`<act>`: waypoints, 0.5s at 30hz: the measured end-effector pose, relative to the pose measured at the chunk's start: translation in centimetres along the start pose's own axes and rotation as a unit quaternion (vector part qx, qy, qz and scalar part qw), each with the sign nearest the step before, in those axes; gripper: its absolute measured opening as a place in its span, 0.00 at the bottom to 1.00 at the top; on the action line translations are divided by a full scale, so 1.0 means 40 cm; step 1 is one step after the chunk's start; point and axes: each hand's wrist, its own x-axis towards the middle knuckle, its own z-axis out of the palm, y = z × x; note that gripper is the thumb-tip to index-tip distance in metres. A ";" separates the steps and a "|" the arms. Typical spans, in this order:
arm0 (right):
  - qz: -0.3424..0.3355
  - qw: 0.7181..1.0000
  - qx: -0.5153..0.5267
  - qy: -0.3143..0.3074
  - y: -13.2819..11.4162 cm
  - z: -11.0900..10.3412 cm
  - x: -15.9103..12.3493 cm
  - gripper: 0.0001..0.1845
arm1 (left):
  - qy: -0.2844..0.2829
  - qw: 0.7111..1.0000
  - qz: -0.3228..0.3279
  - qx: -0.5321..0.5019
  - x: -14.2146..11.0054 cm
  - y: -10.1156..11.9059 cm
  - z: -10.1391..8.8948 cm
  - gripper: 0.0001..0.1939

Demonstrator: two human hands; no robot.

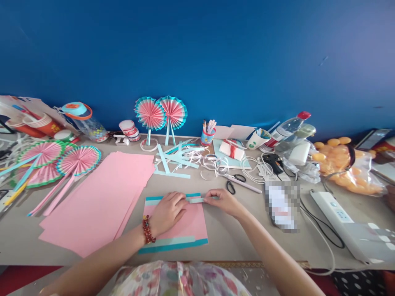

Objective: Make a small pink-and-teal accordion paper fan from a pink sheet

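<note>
A pink sheet of paper [182, 224] lies in front of me, with blue and pale-blue bands along its near and far edges. My left hand [168, 211] rests on it with fingers stretched out, pressing near the far edge. A beaded bracelet circles that wrist. Between thumb and fingers, my right hand [219, 201] pinches the right end of a pale-blue paper strip [196, 200]. This strip lies along the sheet's far edge, its left end close to my left fingertips. Whether it is stuck down I cannot tell.
A stack of pink paper [98, 197] lies left, beside several folded paper fans [78, 160]. Two more fans [169, 113] lean on the blue wall. Loose paper strips [174, 158], scissors [234, 183] and cables lie behind the sheet. A power strip [335, 213] is at right.
</note>
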 end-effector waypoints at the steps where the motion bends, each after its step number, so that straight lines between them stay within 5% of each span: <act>1: 0.012 1.000 0.005 0.005 -0.002 0.000 0.001 0.16 | 0.002 1.000 -0.002 -0.004 -0.001 -0.001 0.002 0.09; 6: 0.093 0.995 0.021 0.007 -0.013 0.006 0.004 0.16 | -0.008 1.000 -0.015 -0.012 -0.002 -0.005 0.002 0.09; 15: 0.136 0.989 0.053 -0.003 -0.013 0.006 0.019 0.14 | -0.009 1.000 -0.014 -0.024 0.000 -0.008 0.004 0.10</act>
